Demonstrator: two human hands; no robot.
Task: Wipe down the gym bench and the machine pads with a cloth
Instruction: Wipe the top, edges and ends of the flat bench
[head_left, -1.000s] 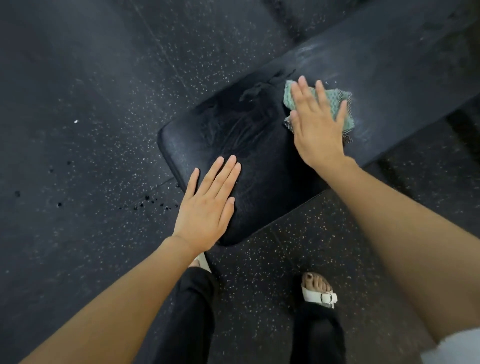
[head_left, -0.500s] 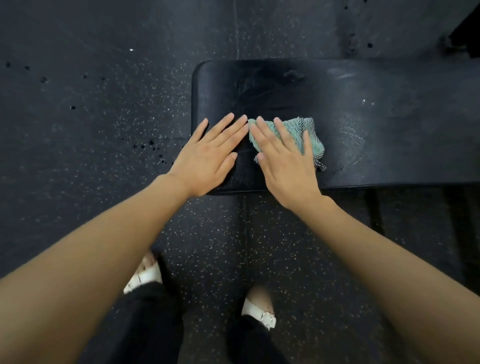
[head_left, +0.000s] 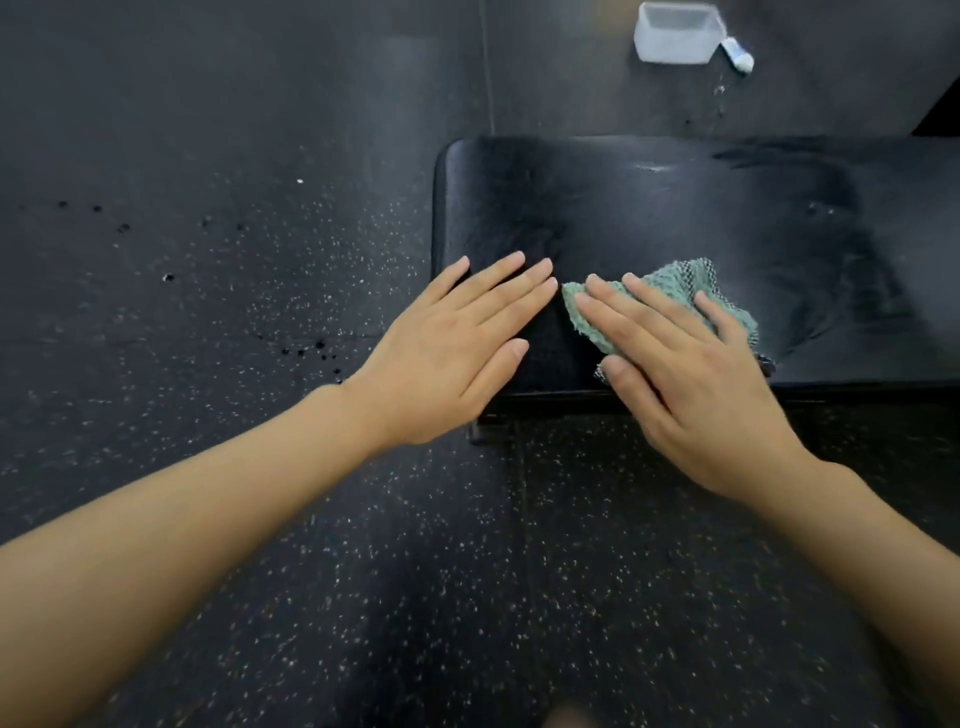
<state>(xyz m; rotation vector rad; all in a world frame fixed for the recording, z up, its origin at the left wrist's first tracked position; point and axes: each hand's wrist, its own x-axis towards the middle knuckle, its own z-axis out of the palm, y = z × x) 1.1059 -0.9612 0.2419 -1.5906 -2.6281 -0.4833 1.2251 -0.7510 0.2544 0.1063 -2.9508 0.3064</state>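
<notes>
A black padded gym bench (head_left: 675, 208) runs from the middle of the view to the right edge, its rounded end at the left. A green mesh cloth (head_left: 670, 288) lies on the near part of the pad. My right hand (head_left: 691, 374) presses flat on the cloth with straight fingers, covering most of it. My left hand (head_left: 457, 343) rests flat on the bench's near left corner, fingers straight, a short gap from the cloth. Wet streaks shine on the pad further right.
Dark speckled rubber floor (head_left: 208, 312) surrounds the bench, with dark drops to the left. A white plastic container (head_left: 675, 36) and a small white bottle (head_left: 737, 54) lie on the floor beyond the bench. A dark object shows at the top right corner.
My right hand slid the cloth from the far side of the pad toward the near edge beside my left hand. The view swung so the bench lies level, and the container came into sight.
</notes>
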